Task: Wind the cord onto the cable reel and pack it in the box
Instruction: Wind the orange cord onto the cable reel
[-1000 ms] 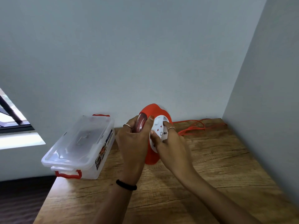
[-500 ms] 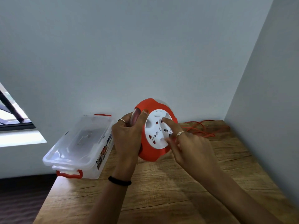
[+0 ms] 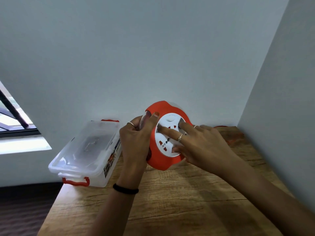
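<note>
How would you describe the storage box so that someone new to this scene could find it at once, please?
Start at the wooden table in the room's corner and look to its left edge, beside the person's left hand. The clear rectangular plastic box sits there with its lid on; its red end latches set it apart from the round orange-and-white cable reel.

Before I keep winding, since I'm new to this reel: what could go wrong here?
1. The loose cord lies bunched by the corner wall; it may snag or tangle as it feeds in.
2. The left hand holds the reel only by its edge, tilted; it could slip.
3. The box overhangs the table edge; a nudge might tip it.
</note>
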